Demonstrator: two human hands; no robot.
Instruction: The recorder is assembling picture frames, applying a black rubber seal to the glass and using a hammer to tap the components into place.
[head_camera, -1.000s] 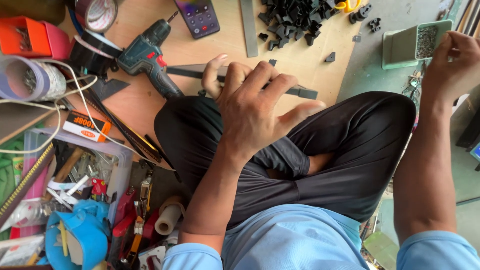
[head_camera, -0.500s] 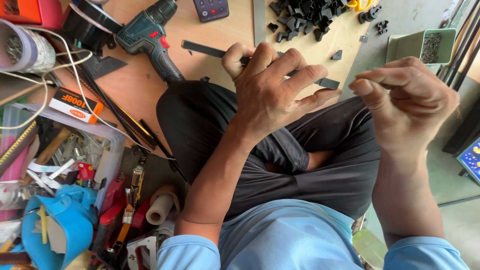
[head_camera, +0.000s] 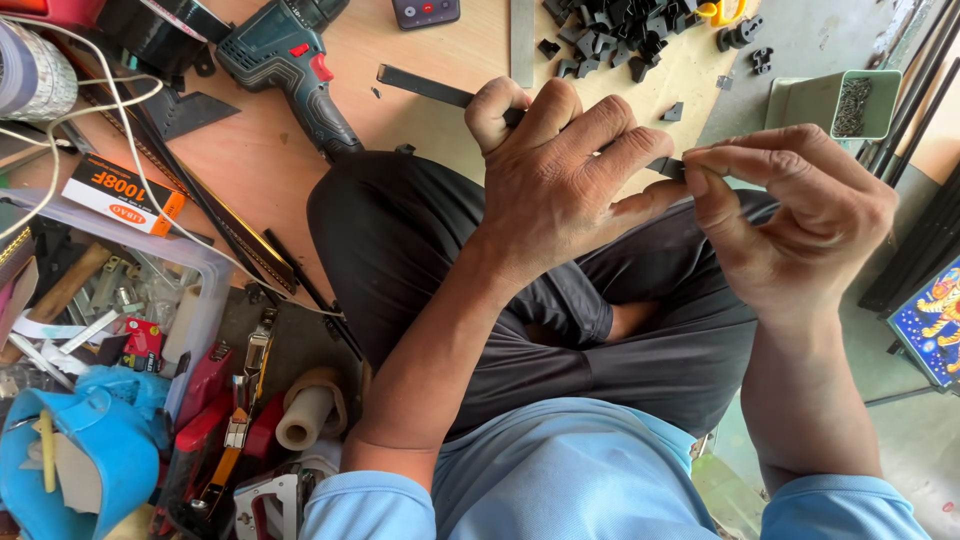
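Both hands, left hand (head_camera: 560, 180) and right hand (head_camera: 790, 215), grip a black bar (head_camera: 425, 88) (flat).

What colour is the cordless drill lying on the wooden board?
Dark teal-green body with a red trigger switch and black grip, on the cordless drill; the head view shows it.

Left hand (head_camera: 560, 170): palm down, fingers curled closed in a grip, thumb tucked at the far side, forearm bare, reaching forward over the crossed legs. Right hand (head_camera: 790, 215): raised just beside it, thumb and forefinger (head_camera: 715, 165) pinched together, remaining fingers curled loosely
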